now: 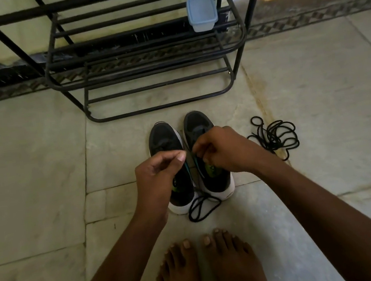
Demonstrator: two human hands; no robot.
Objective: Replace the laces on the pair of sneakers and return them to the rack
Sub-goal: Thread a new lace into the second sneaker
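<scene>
- Black lace [203, 205] pinched by left hand [158, 172] and right hand [222, 152], fingers curled, above two sneakers [165, 140].
- Sneakers stand side by side on floor [41, 172], before rack [144, 58].
- Loose lace pile [274, 137] lies right.

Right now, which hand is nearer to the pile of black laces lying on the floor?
The right hand. It is over the right sneaker, just beside the loose lace pile. The left hand is over the left sneaker, farther from the pile.
</scene>
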